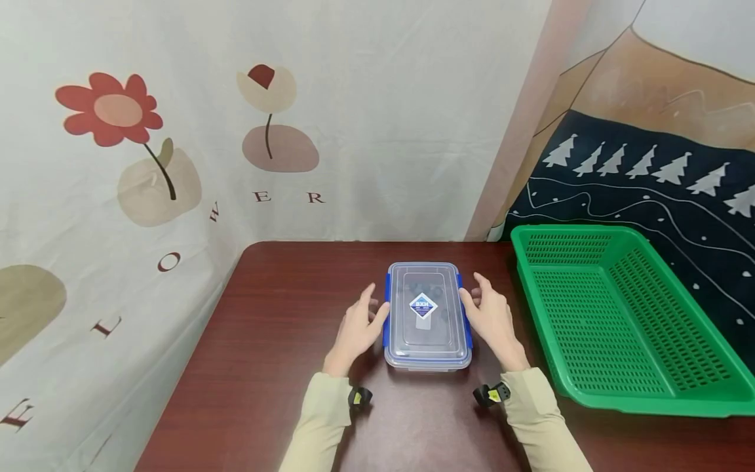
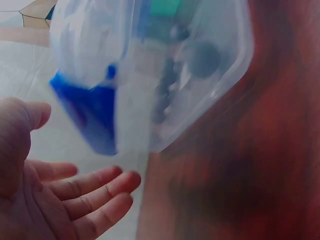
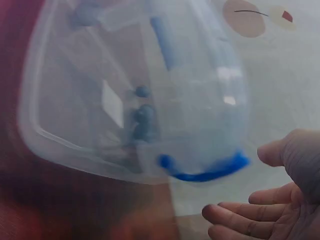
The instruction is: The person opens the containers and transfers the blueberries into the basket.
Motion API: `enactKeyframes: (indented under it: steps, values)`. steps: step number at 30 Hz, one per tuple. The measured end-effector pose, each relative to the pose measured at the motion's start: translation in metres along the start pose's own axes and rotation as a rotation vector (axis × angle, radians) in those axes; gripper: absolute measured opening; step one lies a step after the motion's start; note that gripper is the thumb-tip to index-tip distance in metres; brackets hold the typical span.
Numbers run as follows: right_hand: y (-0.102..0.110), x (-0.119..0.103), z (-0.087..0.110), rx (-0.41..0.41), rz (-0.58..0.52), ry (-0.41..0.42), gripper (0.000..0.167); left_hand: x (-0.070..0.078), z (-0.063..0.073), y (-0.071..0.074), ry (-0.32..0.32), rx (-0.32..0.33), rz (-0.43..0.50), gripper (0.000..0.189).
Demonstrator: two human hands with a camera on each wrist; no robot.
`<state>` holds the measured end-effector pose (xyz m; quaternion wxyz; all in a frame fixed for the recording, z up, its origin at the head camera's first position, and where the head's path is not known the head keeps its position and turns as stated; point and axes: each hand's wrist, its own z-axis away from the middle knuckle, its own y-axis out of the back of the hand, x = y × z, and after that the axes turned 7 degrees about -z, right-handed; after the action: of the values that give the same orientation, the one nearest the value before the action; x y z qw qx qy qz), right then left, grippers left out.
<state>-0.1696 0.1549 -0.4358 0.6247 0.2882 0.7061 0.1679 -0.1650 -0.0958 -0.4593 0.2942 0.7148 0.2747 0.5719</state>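
A clear plastic storage box (image 1: 427, 341) with a lid and blue side clips lies on the dark red table. A diamond-shaped label (image 1: 423, 305) sits on its lid, and small dark items show dimly through the plastic. Beside the box's left edge is my left hand (image 1: 358, 328), its thumb close to the blue clip (image 2: 92, 115). My right hand (image 1: 491, 318) is at the opposite edge, thumb near the other clip (image 3: 207, 171). Both hands have loosely extended fingers and hold nothing. In the wrist views the box is blurred, and a gap shows between it and each hand's fingers.
A green plastic basket (image 1: 607, 396) with perforated walls stands at the right of the table (image 1: 265, 341). Behind the table hangs a pale cloth (image 1: 389, 98) with printed flowers and letters. A dark cloth with white trees (image 1: 625, 164) is at the far right.
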Motion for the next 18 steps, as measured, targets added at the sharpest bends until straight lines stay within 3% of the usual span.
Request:
enactKeyframes:
  steps: [6, 9, 11, 14, 18]
  values:
    - [-0.013, 0.013, 0.002, 0.018, -0.081, -0.009, 0.039, -0.001, 0.002, -0.017, 0.009, 0.018, 0.155, 0.042]
    - [-0.018, 0.017, 0.002, 0.009, -0.127, -0.028, 0.033, 0.000, 0.002, -0.023, 0.068, 0.023, 0.200, 0.036]
    - [-0.021, 0.019, 0.003, -0.008, -0.176, -0.086, 0.032, 0.002, 0.002, -0.024, 0.122, 0.004, 0.232, 0.035]
    - [-0.026, 0.023, 0.005, -0.025, -0.265, -0.201, 0.036, 0.007, 0.003, -0.025, 0.162, -0.004, 0.231, 0.033]
    - [-0.031, 0.026, 0.008, -0.021, -0.352, -0.269, 0.039, 0.012, 0.004, -0.026, 0.113, 0.058, 0.132, 0.030]
